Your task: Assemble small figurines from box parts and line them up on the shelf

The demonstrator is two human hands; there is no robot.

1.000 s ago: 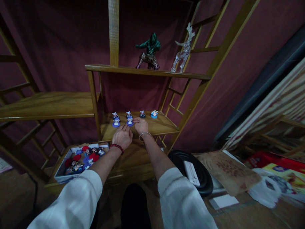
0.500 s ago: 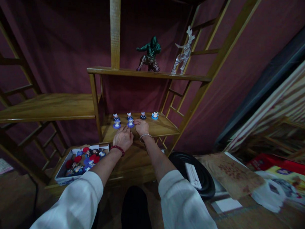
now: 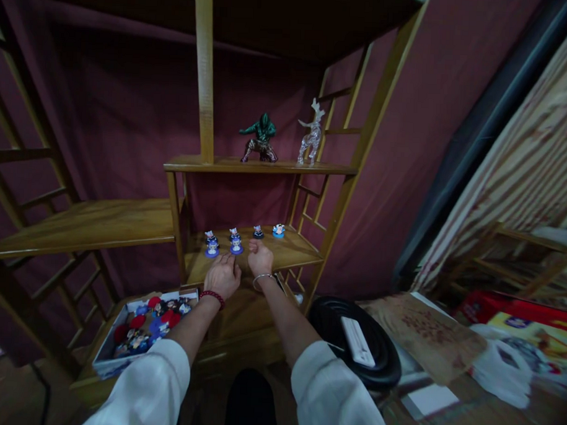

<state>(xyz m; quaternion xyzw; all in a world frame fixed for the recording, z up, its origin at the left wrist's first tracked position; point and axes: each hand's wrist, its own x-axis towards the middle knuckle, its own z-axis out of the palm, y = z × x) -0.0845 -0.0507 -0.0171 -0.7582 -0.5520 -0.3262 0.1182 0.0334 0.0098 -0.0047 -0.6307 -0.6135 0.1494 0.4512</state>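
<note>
My left hand (image 3: 223, 276) rests at the front of the lower shelf (image 3: 289, 256), its fingers stretched forward and a dark red bead bracelet on the wrist. Just beyond its fingertips stands a purple-based figurine (image 3: 236, 245), with another purple-based figurine (image 3: 211, 248) to the left. To the right, my right hand (image 3: 260, 259) is closed with curled fingers; whatever it may hold is hidden. Behind them, in a back row, are a dark-based figurine (image 3: 211, 236), a second dark-based figurine (image 3: 234, 234), a third dark-based figurine (image 3: 258, 232) and a blue-based figurine (image 3: 278, 230).
A white box (image 3: 102, 362) filled with small figurines stands low on the left. On the shelf above are a green crouching statue (image 3: 262, 137) and a clear deer figure (image 3: 311, 134). A black coil (image 3: 323, 322) carrying a white object (image 3: 357, 342) lies right.
My right hand has drawn off from the front purple-based figurine, and its fingers have curled in. My left hand stays by the shelf front. The view has shifted, with the shelves lower in it.
</note>
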